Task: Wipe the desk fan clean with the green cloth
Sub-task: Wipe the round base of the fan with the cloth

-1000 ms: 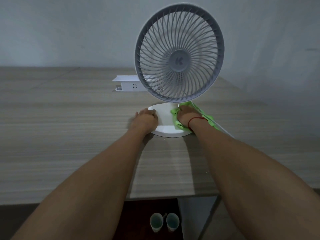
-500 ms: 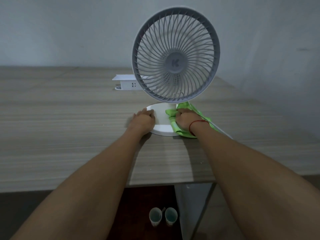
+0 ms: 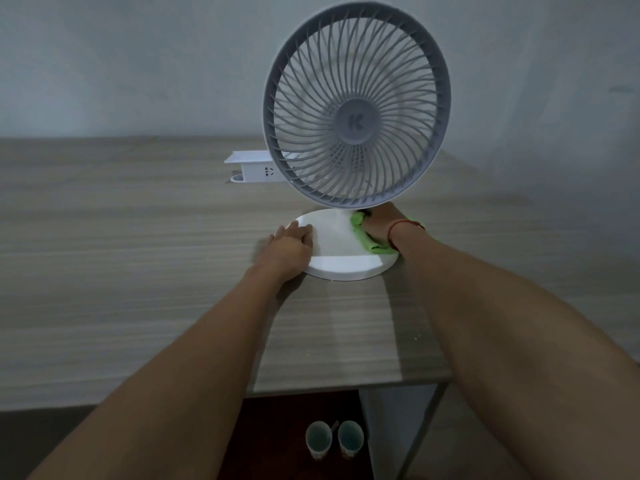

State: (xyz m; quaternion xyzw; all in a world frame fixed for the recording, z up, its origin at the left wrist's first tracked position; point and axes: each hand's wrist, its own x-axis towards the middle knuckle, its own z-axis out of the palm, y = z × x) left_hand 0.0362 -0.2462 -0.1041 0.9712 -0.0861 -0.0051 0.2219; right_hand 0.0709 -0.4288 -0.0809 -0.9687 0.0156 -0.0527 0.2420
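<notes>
While both arms reached forward, the table (image 3: 121, 271) filled most of the view, wood-grained, its near edge ending above a dark floor. The desk fan (image 3: 356, 109) stood upright on it right of centre, grey grille facing the camera and tilted slightly back, its round white base (image 3: 343, 261) flat on the table. Behind the fan lay a white power strip (image 3: 252, 168), partly hidden by the grille. On the floor below the table edge stood two small cups (image 3: 334, 443), side by side.

The left hand (image 3: 289, 249) rested on the left rim of the base, fingers laid flat over its edge, pressing down rather than closed around anything. The right hand (image 3: 382, 225) sat at the back right of the base, beside the stem under the grille, its grip bunched on the green cloth (image 3: 367, 239); the cloth showed as a folded strip under and in front of the palm, touching the base. A red string circled that wrist.

Judgement: the base was being wiped; grille and stem looked yet to do.

Risks: the head is large over a small base, so a hard sideways push by the right hand near the stem could tip or skid the fan if the left hand eased off. Loose cloth could snag on the grille's lower ribs. A shove backward might knock the fan into the power strip.
</notes>
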